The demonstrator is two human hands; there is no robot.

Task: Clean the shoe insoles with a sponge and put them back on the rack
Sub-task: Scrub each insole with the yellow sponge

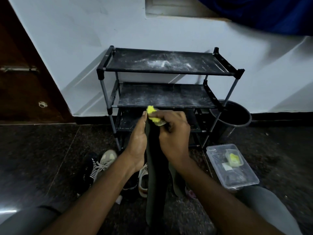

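Note:
A long dark insole stands on end in front of me, its top between my hands. My left hand holds its left edge near the top. My right hand grips a yellow sponge and presses it against the insole's top end. A second dark insole lies just right of the first, partly hidden by my right forearm. The black shoe rack stands behind against the white wall, its dusty shelves bare.
Shoes lie on the dark floor at my left: a grey laced sneaker, a black striped one and a white one. A clear plastic box with another yellow sponge sits right. A black bucket stands beside the rack.

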